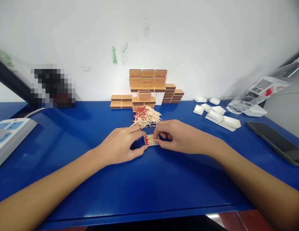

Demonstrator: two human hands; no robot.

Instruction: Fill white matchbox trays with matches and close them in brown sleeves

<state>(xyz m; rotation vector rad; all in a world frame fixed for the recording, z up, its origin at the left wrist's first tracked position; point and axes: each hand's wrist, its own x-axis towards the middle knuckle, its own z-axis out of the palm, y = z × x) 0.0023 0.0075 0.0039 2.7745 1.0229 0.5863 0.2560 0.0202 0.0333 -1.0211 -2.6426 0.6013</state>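
So yeah, pretty much everything is carried by a blue tabletop [149, 183], with a stack of matchboxes [147, 82] set up at the back. The left hand [120, 144] is placed at the left end of a small white tray [153, 145], thumb and forefinger parted around it; whether it's actually gripped can't be told. The right hand [177, 136] is curled at the other end, fingertips held close together, but a pinch can't be confirmed. A messy match heap [150, 117] is piled just beyond. Inside the tray, red-tipped matchsticks [150, 140] are laid lengthwise.
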